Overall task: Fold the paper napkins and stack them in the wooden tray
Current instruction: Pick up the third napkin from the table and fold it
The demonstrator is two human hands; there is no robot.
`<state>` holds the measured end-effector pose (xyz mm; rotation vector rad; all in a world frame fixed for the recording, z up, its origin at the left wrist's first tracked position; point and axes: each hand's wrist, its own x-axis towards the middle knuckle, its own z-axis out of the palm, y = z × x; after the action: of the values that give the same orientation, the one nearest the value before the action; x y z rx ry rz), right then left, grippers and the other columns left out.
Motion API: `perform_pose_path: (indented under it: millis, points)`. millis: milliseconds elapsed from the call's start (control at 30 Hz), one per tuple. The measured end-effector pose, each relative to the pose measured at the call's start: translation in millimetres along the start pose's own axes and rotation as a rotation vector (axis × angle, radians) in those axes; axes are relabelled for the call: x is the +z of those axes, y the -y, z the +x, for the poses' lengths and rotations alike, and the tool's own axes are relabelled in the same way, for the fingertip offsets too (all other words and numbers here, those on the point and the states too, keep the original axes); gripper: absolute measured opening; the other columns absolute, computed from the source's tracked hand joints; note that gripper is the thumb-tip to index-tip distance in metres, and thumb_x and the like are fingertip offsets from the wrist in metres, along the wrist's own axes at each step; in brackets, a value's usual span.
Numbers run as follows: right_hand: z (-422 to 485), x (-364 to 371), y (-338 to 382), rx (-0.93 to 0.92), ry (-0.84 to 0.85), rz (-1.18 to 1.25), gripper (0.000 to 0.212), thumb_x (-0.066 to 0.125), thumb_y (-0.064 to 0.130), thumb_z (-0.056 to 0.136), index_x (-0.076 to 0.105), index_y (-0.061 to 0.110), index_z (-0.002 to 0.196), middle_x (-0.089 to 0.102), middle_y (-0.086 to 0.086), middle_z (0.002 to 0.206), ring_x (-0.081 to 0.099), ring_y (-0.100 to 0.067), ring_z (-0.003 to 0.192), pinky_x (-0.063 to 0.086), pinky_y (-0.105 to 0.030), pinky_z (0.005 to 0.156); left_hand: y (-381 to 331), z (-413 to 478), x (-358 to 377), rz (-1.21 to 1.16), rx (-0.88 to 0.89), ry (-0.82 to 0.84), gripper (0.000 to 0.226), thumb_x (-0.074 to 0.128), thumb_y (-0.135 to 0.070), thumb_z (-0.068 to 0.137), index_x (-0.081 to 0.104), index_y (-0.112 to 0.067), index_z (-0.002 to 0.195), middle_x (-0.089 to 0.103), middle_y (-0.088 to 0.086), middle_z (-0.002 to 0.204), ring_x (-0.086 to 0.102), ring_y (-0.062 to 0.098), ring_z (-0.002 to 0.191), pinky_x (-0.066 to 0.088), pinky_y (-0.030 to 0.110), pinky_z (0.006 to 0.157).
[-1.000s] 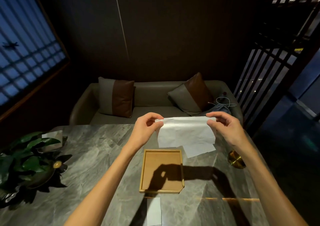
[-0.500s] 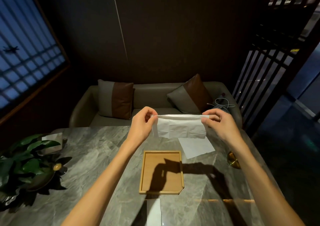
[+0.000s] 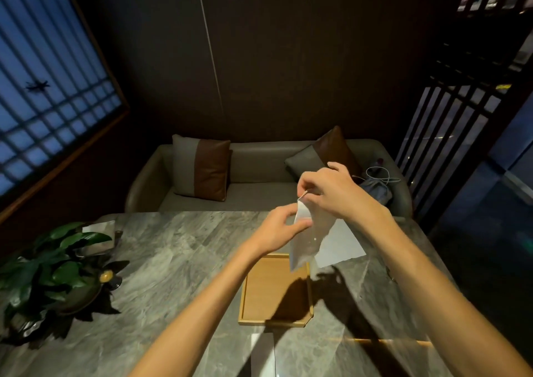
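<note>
Head view: we hold one paper napkin (image 3: pixel 305 244) in the air over the far edge of the wooden tray (image 3: pixel 265 287), which lies on the marble table (image 3: pixel 173 261) and shows only bare wood and the shadow of our hands. Our right hand (image 3: pixel 336 193) pinches the napkin's upper corner. Our left hand (image 3: pixel 278 229) pinches its edge just below. The sheet hangs limp beneath both, its lower end blurred. A second napkin (image 3: pixel 343 246) lies flat on the table just beyond the tray's far right corner, and a third napkin (image 3: pixel 262 353) lies at the near edge.

Risks, as we judge them:
- **Tearing:** the two pinches sit close together on thin paper, so a sharp pull apart may tear it.
- **Skewed crease:** the hanging end is unguided, so the layers may slide out of line.
- **Poor placement:** a loosened pinch would drop the sheet half-folded, and the shadow over the tray makes square placing harder.
</note>
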<state>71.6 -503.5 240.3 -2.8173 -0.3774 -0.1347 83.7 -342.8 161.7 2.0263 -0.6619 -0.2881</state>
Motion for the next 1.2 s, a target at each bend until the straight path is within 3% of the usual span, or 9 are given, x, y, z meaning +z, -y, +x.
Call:
perform_pose_path:
  millis: [67, 133, 233, 300, 367, 500, 733, 1033, 1200]
  points:
    - [1.1, -3.5, -3.3, -0.038, -0.038, 0.023, 0.013, 0.06, 0.022, 0.095, 0.061, 0.035, 0.097, 0.07, 0.008, 0.1, 0.06, -0.013, 0.108, 0.016, -0.043, 0.119, -1.3, 0.8, 2.2, -0.131, 0.005, -0.026, 0.024, 0.058, -0.022, 0.103, 0.072, -0.004, 0.109, 0.074, 0.012, 0.101, 0.068, 0.027, 0.088, 0.054, 0.044, 0.075]
    - [-2.7, -1.5, -15.1, -0.003, -0.202, 0.135, 0.025, 0.061, 0.031, 0.095, 0.061, 0.034, 0.12, 0.069, 0.006, 0.117, 0.058, -0.014, 0.117, 0.033, -0.04, 0.11, -2.1, -0.5, 1.6, -0.237, -0.017, -0.053, 0.023, 0.058, -0.024, 0.103, 0.074, -0.008, 0.101, 0.074, 0.007, 0.091, 0.068, 0.022, 0.079, 0.052, 0.033, 0.069]
    - [-22.7, 6.0, -33.7, 0.28, -0.259, 0.642, 0.067, 0.059, 0.059, 0.09, 0.034, 0.038, 0.149, 0.049, 0.011, 0.141, 0.043, -0.01, 0.127, 0.038, -0.037, 0.105, -1.7, -0.8, -1.1, -0.44, -0.09, -0.074, 0.021, 0.061, -0.026, 0.101, 0.076, -0.013, 0.108, 0.079, 0.006, 0.104, 0.076, 0.025, 0.097, 0.062, 0.039, 0.083]
    - [-39.7, 17.2, -38.5, 0.453, -0.152, 1.0, 0.089, 0.059, 0.075, 0.075, 0.034, 0.035, 0.151, 0.053, 0.018, 0.128, 0.054, -0.003, 0.113, 0.053, -0.03, 0.093, -0.9, 0.4, -4.3, -0.513, -0.129, -0.086, 0.02, 0.063, -0.027, 0.1, 0.076, -0.015, 0.11, 0.079, 0.006, 0.109, 0.076, 0.027, 0.101, 0.061, 0.045, 0.09]
    - [-52.0, 30.7, -43.2, 0.509, -0.068, 1.169, 0.076, 0.063, 0.075, 0.07, 0.057, 0.035, 0.134, 0.072, 0.02, 0.104, 0.071, -0.002, 0.088, 0.058, -0.019, 0.067, 0.2, 2.5, -8.2, -0.525, -0.142, -0.08, 0.017, 0.064, -0.029, 0.099, 0.076, -0.021, 0.108, 0.079, 0.002, 0.108, 0.077, 0.024, 0.1, 0.062, 0.043, 0.089]
    - [-56.1, 47.9, -45.5, 0.459, -0.149, 1.234, 0.011, 0.069, 0.037, 0.091, 0.077, 0.036, 0.099, 0.078, 0.008, 0.101, 0.074, -0.012, 0.093, 0.059, -0.022, 0.068, 0.5, 5.2, -13.4, -0.532, -0.164, -0.018, 0.027, 0.06, -0.032, 0.102, 0.071, -0.013, 0.116, 0.077, 0.003, 0.112, 0.076, 0.022, 0.103, 0.064, 0.036, 0.087]
    - [-53.5, 46.5, -44.2, 0.464, -0.145, 1.253, 0.012, 0.067, 0.033, 0.093, 0.078, 0.038, 0.09, 0.079, 0.006, 0.097, 0.075, -0.013, 0.089, 0.064, -0.033, 0.075, 1.0, 2.4, -20.1, -0.546, -0.164, -0.026, 0.03, 0.05, -0.03, 0.107, 0.072, -0.01, 0.111, 0.079, 0.004, 0.108, 0.077, 0.02, 0.101, 0.063, 0.027, 0.081]
    - [-48.1, 44.5, -46.2, 0.434, -0.152, 1.323, 0.015, 0.069, 0.022, 0.093, 0.077, 0.033, 0.099, 0.078, 0.004, 0.102, 0.076, -0.016, 0.091, 0.061, -0.026, 0.07, -2.8, 0.9, -31.4, -0.484, -0.125, -0.029, 0.019, 0.06, -0.022, 0.101, 0.071, -0.025, 0.115, 0.077, -0.004, 0.113, 0.075, 0.016, 0.104, 0.063, 0.027, 0.081]
    - [-46.6, 41.3, -45.6, 0.371, -0.24, 1.259, 0.022, 0.064, 0.012, 0.095, 0.079, 0.029, 0.095, 0.076, 0.012, 0.095, 0.072, -0.005, 0.083, 0.055, -0.019, 0.062, -7.2, -2.8, -35.2, -0.495, -0.038, -0.053, 0.035, 0.052, -0.007, 0.104, 0.078, -0.031, 0.107, 0.076, -0.007, 0.115, 0.073, 0.012, 0.103, 0.059, 0.023, 0.078]
